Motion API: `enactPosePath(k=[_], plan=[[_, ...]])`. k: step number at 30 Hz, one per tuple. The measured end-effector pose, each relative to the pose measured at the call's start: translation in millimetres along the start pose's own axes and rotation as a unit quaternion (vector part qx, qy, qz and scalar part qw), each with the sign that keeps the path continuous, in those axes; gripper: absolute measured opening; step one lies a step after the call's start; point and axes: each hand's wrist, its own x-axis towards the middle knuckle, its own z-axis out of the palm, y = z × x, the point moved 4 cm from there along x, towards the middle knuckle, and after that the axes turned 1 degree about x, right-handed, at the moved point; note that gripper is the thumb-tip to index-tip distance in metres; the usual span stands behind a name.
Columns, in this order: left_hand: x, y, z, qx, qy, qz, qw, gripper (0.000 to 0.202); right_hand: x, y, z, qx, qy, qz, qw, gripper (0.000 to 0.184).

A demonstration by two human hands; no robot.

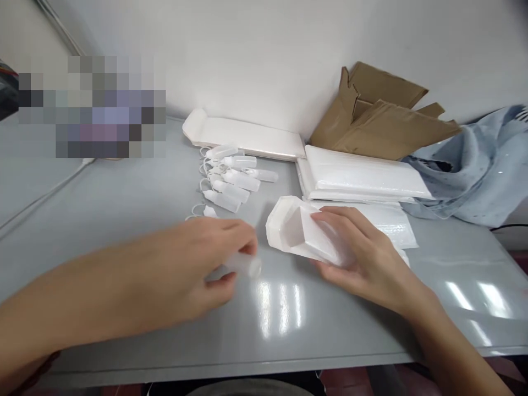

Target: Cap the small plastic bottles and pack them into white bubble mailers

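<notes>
My left hand (214, 264) is closed around a small translucent squeeze bottle (246, 266), its round base pointing right; the hand is slightly blurred. Just beyond it, a loose pile of similar bottles (231, 190) with thin looped cap straps lies on the table. One more white cap with its loop (209, 211) shows above my left hand, the rest of it hidden. In my right hand (358, 253) is a white padded envelope (292, 225), thumb and fingers pressing its sides so its mouth gapes toward the left hand. The envelope's inside is partly visible.
Stacked white padded envelopes (363, 176) lie behind my right hand. More flat envelopes (256, 135) rest along the wall. An opened cardboard box (383, 115) stands at the back, with bluish cloth (478, 165) at right. A white cable (45, 192) crosses the grey table (165, 352) at left.
</notes>
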Motion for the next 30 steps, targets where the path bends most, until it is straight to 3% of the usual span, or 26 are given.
enactPosePath(k=[3,6,11,15,18,23,27,30], plan=[[9,16,-11.9,0.006,-0.037,0.024,0.999,0.016,-1,-2,-2,-0.004,0.008,-0.004,1.0,0.049],[17,22,-19.6,-0.057,0.018,-0.009,0.998,0.021,-2,-5,-5,-0.001,0.019,-0.009,1.0,0.048],[25,14,-13.9,-0.159,0.041,-0.07,0.984,0.019,-1,-9,-5,0.022,0.031,-0.015,0.999,0.046],[28,12,-14.5,-0.187,0.082,-0.052,0.977,0.024,-1,-11,-5,0.044,0.039,-0.012,0.998,0.048],[29,16,-6.6,-0.157,0.078,-0.039,0.984,0.03,-2,-12,-7,0.063,0.064,-0.018,0.996,0.05],[31,22,9.2,-0.017,0.092,0.032,0.995,0.035,-5,-11,-6,0.077,0.105,-0.024,0.991,0.049],[31,17,7.2,-0.025,0.11,0.003,0.994,0.032,-4,-8,-4,0.077,0.125,-0.014,0.989,0.047],[31,14,1.4,-0.06,0.093,-0.027,0.993,0.029,-3,-8,-5,0.08,0.122,-0.015,0.989,0.048]])
